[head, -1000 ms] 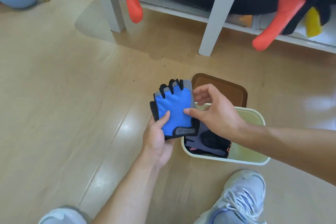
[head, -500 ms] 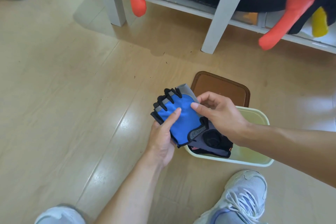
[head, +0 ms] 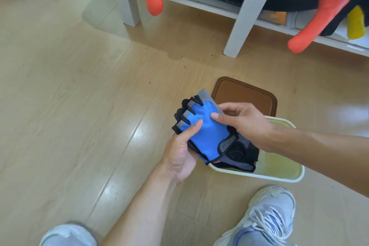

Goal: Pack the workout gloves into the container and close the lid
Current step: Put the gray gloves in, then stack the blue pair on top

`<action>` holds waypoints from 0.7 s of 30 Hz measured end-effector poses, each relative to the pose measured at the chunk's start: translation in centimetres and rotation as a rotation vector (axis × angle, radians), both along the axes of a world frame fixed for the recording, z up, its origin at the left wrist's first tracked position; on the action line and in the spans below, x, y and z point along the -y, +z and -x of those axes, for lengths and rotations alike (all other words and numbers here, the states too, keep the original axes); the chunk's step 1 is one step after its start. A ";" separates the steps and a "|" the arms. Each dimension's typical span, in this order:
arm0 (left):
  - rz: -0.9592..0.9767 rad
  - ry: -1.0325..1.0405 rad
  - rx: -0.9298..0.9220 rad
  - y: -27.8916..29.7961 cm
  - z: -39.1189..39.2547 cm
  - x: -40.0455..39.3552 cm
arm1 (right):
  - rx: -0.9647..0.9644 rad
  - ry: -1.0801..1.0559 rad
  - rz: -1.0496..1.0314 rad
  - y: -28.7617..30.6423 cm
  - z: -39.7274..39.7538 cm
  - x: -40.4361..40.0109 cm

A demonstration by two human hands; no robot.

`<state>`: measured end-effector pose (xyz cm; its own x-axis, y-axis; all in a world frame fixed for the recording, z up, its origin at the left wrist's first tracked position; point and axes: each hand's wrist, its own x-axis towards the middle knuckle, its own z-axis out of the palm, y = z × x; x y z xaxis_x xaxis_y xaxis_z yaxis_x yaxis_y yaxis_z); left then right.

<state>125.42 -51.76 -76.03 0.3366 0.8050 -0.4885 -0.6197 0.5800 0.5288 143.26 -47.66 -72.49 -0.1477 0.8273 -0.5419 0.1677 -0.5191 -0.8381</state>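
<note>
A blue fingerless workout glove with grey and black trim is held between both hands above the left end of a pale cream container on the floor. My left hand grips it from below with the thumb on the blue fabric. My right hand pinches its upper right edge. A second glove, grey and black, lies inside the container's left end, partly under the blue one. The brown lid lies flat on the floor just behind the container.
White table legs and a low shelf stand behind, with an orange and black soft toy hanging over it. My shoes are at the bottom, close to the container. Wood floor spreads to the left.
The blue glove has tilted clockwise, its cuff dropping to the container's left end. My right thumb has slid onto the blue fabric. The view has shifted slightly.
</note>
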 end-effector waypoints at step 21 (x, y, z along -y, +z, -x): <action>0.006 -0.005 -0.021 -0.3 -0.7 0.0 | 0.019 0.001 0.023 -0.4 -0.5 -0.5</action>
